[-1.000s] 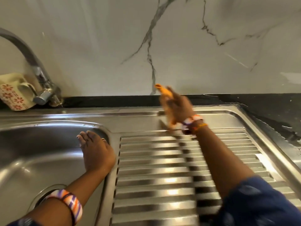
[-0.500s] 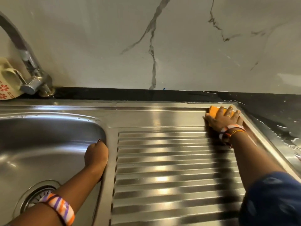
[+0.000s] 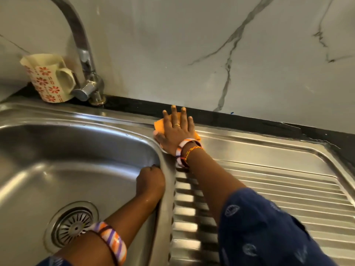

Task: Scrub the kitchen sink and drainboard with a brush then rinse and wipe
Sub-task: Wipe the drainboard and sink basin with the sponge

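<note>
Stainless steel throughout, catalogued left to right.

Upper left of the frame: a cream mug point(image 3: 49, 78) with red flowers, standing just beside the chrome tap point(image 3: 85, 60); no water runs from it.

Left and lower left: the sink point(image 3: 48, 150), its basin shiny and free of suds, with the drain strainer point(image 3: 74, 226) at the bottom.

Centre: the left hand point(image 3: 150, 181), fingers curled into a loose fist with nothing in it, rests against the inner wall of the basin.

Upper centre: the right hand point(image 3: 175, 130), fingers straight and spread, presses an orange cloth point(image 3: 160, 126) flat on the back rim between basin and drainboard.

Right: the ribbed drainboard point(image 3: 278, 189), gleaming, no foam seen.

No brush is in view. Judged stage: the final wipe, scrub and rinse apparently done; the ribbed area and basin may remain to wipe.
</note>
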`<state>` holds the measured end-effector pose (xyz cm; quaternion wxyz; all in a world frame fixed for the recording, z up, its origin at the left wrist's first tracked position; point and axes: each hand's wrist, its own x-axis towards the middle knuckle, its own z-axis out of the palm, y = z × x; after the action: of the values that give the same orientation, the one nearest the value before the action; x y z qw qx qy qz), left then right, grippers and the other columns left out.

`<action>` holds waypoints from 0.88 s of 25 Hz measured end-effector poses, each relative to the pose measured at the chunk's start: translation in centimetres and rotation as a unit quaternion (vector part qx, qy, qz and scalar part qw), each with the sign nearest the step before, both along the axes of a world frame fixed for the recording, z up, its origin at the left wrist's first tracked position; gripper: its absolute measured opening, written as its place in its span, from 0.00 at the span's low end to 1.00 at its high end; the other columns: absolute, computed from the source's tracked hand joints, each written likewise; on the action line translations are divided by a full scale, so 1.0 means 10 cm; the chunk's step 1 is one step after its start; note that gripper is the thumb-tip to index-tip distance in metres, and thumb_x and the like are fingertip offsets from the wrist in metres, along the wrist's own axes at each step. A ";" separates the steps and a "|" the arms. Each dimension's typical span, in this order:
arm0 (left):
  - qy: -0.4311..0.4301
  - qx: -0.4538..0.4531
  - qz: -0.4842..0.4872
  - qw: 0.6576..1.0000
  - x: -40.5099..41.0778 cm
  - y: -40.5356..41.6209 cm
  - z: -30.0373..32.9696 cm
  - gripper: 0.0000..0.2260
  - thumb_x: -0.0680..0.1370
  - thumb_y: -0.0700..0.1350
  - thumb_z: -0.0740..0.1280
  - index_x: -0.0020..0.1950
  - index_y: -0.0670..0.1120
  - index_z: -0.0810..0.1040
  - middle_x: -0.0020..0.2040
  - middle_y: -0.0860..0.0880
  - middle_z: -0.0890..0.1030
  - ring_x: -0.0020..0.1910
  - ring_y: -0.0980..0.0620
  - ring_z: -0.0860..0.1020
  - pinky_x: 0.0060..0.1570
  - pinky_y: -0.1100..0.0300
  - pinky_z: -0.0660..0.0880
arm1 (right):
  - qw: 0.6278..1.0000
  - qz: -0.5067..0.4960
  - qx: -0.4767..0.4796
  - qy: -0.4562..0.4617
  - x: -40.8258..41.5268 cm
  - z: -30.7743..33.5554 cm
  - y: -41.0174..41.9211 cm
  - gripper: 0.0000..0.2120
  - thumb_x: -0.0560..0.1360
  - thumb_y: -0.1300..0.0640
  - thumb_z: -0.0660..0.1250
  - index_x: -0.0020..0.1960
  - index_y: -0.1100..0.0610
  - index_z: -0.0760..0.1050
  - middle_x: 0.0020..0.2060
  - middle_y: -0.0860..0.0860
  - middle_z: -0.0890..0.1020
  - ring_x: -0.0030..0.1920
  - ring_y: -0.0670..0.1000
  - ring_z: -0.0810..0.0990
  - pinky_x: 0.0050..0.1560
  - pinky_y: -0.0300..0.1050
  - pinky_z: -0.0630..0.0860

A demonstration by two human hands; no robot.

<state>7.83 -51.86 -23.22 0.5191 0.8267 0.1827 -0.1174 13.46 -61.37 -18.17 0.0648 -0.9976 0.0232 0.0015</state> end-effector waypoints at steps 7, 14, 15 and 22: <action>0.027 0.084 -0.199 0.976 -0.17 0.27 0.37 0.17 0.80 0.41 0.54 0.64 0.34 0.72 0.65 0.37 0.73 0.64 0.39 0.71 0.62 0.53 0.69 | 0.995 0.072 -0.031 0.067 -0.25 0.08 -0.02 0.26 0.80 0.43 0.48 0.75 0.40 0.40 0.75 0.45 0.37 0.75 0.56 0.34 0.71 0.65 0.40; 0.134 0.222 -0.424 0.868 -0.88 1.11 0.48 0.11 0.80 0.42 0.55 0.49 0.39 0.75 0.47 0.40 0.76 0.34 0.50 0.70 0.33 0.62 0.66 | 0.995 0.021 -0.022 0.093 -1.31 0.09 0.34 0.24 0.81 0.44 0.48 0.75 0.38 0.45 0.76 0.44 0.41 0.76 0.53 0.36 0.71 0.63 0.41; 0.131 0.235 -0.441 0.856 -0.96 1.21 0.48 0.12 0.81 0.44 0.55 0.51 0.38 0.76 0.49 0.39 0.78 0.36 0.49 0.72 0.34 0.61 0.67 | 0.996 0.013 -0.019 0.090 -1.47 0.08 0.42 0.24 0.81 0.44 0.48 0.75 0.39 0.45 0.76 0.44 0.42 0.76 0.53 0.37 0.71 0.61 0.41; 0.042 0.313 -0.456 0.832 -1.40 1.83 0.67 0.20 0.83 0.48 0.51 0.67 0.37 0.70 0.69 0.40 0.71 0.66 0.44 0.70 0.57 0.61 0.66 | 0.996 -0.009 -0.019 0.083 -2.60 0.08 0.99 0.23 0.80 0.44 0.48 0.74 0.38 0.50 0.76 0.43 0.45 0.76 0.52 0.39 0.72 0.58 0.42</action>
<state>-6.15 -33.57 -16.50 0.1122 0.9286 -0.1664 -0.3121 -12.49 -51.49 -17.38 0.0433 -0.9949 0.0373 0.0833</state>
